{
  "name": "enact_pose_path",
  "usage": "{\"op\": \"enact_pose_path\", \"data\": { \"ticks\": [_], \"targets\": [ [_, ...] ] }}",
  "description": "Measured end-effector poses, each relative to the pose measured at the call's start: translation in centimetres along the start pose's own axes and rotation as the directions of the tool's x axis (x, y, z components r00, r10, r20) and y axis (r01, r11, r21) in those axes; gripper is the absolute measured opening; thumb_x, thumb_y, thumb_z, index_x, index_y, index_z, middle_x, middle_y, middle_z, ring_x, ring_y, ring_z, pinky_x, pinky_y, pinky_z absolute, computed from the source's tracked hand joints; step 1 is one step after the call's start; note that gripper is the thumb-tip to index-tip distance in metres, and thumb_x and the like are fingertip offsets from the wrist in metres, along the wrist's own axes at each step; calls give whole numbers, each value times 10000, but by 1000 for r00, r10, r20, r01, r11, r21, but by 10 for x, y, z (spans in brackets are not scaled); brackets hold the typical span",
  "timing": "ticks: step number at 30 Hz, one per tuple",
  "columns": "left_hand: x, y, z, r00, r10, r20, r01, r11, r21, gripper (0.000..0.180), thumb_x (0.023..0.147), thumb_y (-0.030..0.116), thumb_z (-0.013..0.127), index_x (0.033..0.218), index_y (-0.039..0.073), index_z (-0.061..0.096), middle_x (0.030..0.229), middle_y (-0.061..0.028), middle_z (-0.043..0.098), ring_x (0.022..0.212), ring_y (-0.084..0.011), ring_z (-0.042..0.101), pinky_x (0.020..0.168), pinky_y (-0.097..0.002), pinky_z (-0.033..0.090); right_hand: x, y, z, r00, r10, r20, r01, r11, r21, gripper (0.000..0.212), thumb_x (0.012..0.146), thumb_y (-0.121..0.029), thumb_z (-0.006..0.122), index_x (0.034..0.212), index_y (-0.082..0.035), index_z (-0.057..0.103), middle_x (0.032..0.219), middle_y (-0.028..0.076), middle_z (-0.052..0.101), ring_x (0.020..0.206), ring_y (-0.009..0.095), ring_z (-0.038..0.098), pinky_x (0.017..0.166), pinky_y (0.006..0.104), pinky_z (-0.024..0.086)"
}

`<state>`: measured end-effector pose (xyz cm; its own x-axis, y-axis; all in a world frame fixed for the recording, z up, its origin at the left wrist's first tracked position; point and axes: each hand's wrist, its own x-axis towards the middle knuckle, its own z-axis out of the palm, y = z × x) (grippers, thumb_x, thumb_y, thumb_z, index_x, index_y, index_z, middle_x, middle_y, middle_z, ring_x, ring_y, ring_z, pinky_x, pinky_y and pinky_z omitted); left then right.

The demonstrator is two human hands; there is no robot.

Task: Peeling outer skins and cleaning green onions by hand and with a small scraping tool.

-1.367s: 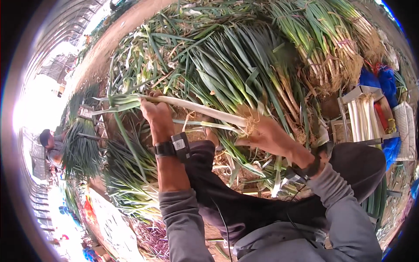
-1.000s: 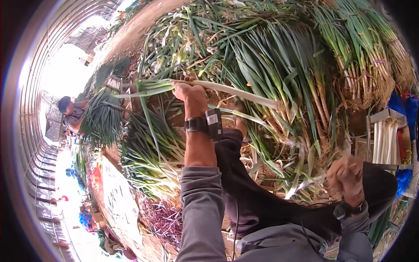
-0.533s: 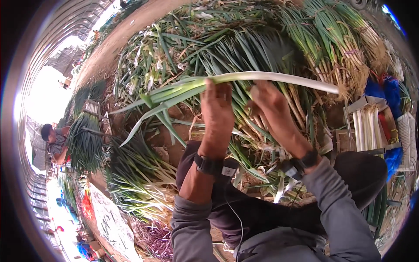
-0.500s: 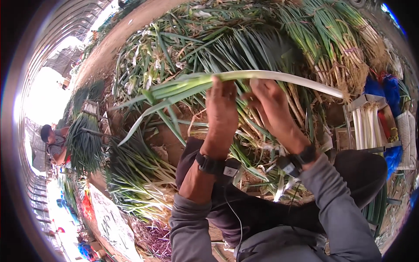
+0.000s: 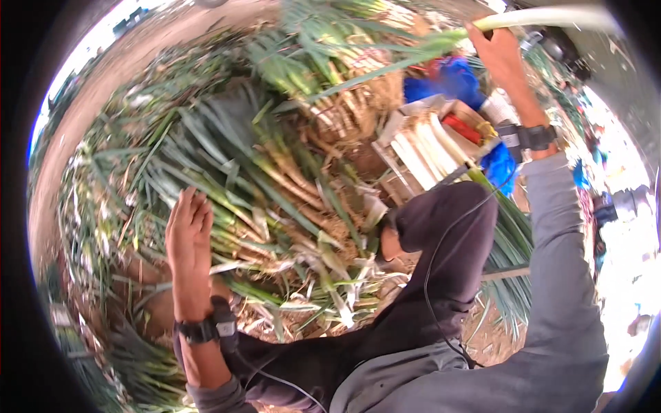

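Observation:
High at the upper right, my right hand [image 5: 506, 65] is closed round a long green onion [image 5: 551, 18]. Its white shank stretches right toward the picture's rim, and its green leaves trail back to the left over the bundles. My left hand [image 5: 189, 234] hovers at the left above a heap of green onions [image 5: 237, 155], fingers extended and loosely bent, holding nothing. Cleaned green onions [image 5: 427, 148] lie side by side in a box-like frame [image 5: 392, 131], their white shanks showing, right of centre below my right arm.
Tied bundles of green onions with rooty ends [image 5: 344, 110] lie at the upper middle. Blue plastic [image 5: 444, 86] and a red item [image 5: 463, 128] are beside the frame. My bent knee [image 5: 451, 220] rises just below it. Leaf scraps [image 5: 330, 289] litter the ground.
My right hand has carried the green onion up and to the right. My left hand has let go of it and dropped left. The view has swung toward the right.

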<state>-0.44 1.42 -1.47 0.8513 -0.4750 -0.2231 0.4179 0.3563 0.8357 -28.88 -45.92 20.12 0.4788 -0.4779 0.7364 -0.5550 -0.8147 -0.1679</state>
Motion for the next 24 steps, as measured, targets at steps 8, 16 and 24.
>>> {"op": "enact_pose_path", "data": {
  "ticks": [8, 16, 24],
  "targets": [
    [2, -7, -1, 993, -115, 36, 110, 987, 119, 358, 1012, 248, 617, 1307, 47, 602, 1021, 5, 641, 905, -100, 608, 826, -240, 534, -117, 213, -69, 664, 217, 715, 396, 710, -583, 115, 826, -89, 612, 851, -56, 719, 827, 199, 707, 778, 387, 708, 684, 487, 569],
    [19, -25, 19, 991, -134, -14, 133, 958, 254, 365, 990, 313, 653, 1272, 82, 633, 1007, 14, 648, 865, -82, 604, 757, -237, 506, -275, 288, 33, 285, 369, 885, 383, 802, -458, 149, 733, -111, 686, 838, -25, 748, 841, 184, 727, 770, 361, 725, 634, 471, 558],
    [36, -43, 33, 978, -196, -66, 206, 939, 277, 373, 994, 275, 648, 1305, 70, 617, 1012, 4, 650, 867, -86, 597, 774, -241, 497, -297, 323, 124, 560, 309, 769, 21, 922, -386, 176, 854, -160, 594, 872, -17, 695, 894, 220, 706, 867, 409, 689, 738, 518, 534]
  ]
}}
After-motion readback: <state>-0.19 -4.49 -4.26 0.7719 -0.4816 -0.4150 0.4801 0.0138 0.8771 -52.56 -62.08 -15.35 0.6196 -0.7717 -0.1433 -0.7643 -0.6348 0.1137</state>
